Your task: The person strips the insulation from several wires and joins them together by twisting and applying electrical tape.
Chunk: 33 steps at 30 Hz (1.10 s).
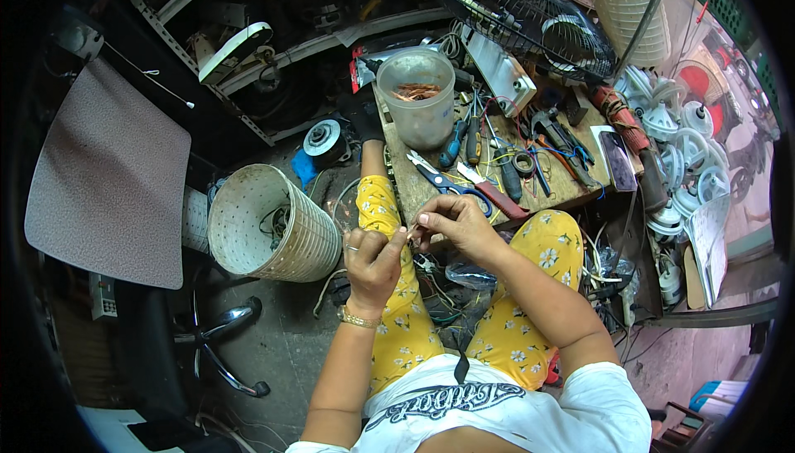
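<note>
My left hand (pixel 373 262), fingers curled, and my right hand (pixel 447 225), thumb and index finger pinched, meet above my lap around something small and thin that I cannot make out clearly. Just beyond them, on the wooden bench (pixel 404 196), lie scissors (pixel 439 180) with blue handles and a red-handled knife (pixel 493 198). Farther back stands a translucent bucket (pixel 414 122) with copper-coloured pieces inside. Screwdrivers (pixel 474 138), pliers (pixel 563 151), a roll of black tape (pixel 523 163) and a phone (pixel 618 163) lie to the right.
A perforated bin (pixel 306 238) stands beside my left leg, near a chair (pixel 108 180). A black fan (pixel 530 18) sits behind the bench, with white plastic parts (pixel 691 146) piled at the right. Loose cables (pixel 439 304) lie around my feet; shelving (pixel 281 64) runs along the back.
</note>
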### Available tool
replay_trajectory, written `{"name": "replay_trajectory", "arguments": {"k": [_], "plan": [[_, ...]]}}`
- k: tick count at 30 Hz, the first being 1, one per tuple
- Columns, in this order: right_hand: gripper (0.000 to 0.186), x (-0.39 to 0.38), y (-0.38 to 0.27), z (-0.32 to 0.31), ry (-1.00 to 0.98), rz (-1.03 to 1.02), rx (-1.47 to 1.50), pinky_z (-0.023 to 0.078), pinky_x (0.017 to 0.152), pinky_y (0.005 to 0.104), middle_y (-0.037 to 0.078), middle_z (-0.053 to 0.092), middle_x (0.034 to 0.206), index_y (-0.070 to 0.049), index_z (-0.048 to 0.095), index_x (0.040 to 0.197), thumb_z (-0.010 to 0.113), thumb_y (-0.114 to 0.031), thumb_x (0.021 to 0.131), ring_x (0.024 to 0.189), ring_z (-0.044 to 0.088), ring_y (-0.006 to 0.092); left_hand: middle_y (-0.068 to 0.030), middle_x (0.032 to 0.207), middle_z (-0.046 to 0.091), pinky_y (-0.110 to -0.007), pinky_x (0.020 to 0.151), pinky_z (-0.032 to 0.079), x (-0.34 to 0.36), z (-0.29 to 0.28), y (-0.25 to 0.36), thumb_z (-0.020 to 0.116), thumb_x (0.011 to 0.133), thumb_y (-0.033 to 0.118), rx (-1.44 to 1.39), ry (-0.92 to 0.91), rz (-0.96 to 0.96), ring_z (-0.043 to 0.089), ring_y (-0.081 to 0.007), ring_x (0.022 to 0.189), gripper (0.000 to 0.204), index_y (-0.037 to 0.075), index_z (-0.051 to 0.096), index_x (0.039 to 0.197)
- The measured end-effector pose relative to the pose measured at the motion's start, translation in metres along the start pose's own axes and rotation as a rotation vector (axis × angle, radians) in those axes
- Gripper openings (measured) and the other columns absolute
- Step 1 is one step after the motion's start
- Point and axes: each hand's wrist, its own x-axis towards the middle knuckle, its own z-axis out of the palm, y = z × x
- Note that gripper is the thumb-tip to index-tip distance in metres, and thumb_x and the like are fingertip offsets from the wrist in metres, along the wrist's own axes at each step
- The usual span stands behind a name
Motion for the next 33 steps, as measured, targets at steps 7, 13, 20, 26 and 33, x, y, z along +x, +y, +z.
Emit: {"name": "replay_trajectory", "arguments": {"k": [7,13,20,26,33], "plan": [[0.017,0.001,0.002,-0.005,-0.095,-0.022,-0.108,0.051,0.063,0.0243,0.005,0.064,0.079,0.001,0.061,0.090,0.060,-0.016,0.091,0.069,0.061,0.0101,-0.0045,0.069,0.049,-0.035,0.059,0.038,-0.005,0.008,0.001,0.066,0.074,-0.003,-0.001,0.075,-0.042,0.048,-0.0239,0.063,0.019,0.008,0.062,0.089],[0.013,-0.005,-0.007,-0.002,-0.026,-0.273,-0.381,0.050,0.063,0.0225,0.004,0.065,0.078,0.002,0.062,0.088,0.062,-0.011,0.088,0.069,0.062,0.0084,-0.0095,0.076,0.053,-0.036,0.062,0.041,-0.002,0.006,0.010,0.059,0.081,0.005,-0.384,0.051,-0.363,0.050,-0.0252,0.066,0.012,0.003,0.059,0.092],[0.007,-0.009,-0.012,0.001,0.077,-0.565,-0.632,0.048,0.059,0.0268,0.009,0.065,0.075,0.002,0.062,0.086,0.063,-0.003,0.081,0.065,0.063,0.0167,-0.0097,0.077,0.056,-0.028,0.068,0.043,0.005,0.005,0.017,0.049,0.093,0.012,-0.811,-0.128,-0.724,0.056,-0.0166,0.075,0.020,-0.002,0.058,0.082],[0.007,-0.010,-0.011,0.003,0.130,-0.629,-0.589,0.049,0.065,0.0292,0.011,0.065,0.078,0.001,0.064,0.084,0.066,-0.003,0.078,0.069,0.064,0.0208,-0.0035,0.085,0.055,-0.024,0.077,0.042,0.014,-0.006,0.028,0.052,0.094,0.012,-1.045,-0.117,-0.834,0.053,-0.0102,0.082,0.017,-0.002,0.059,0.086],[0.008,-0.006,-0.010,0.003,0.206,-0.750,-0.607,0.047,0.074,0.0324,0.011,0.065,0.086,-0.001,0.065,0.083,0.068,-0.003,0.076,0.082,0.063,0.0243,-0.0053,0.091,0.054,-0.024,0.079,0.044,0.018,-0.009,0.037,0.052,0.092,0.006,-1.074,-0.079,-0.814,0.056,-0.0118,0.087,0.012,-0.004,0.059,0.094]]}}
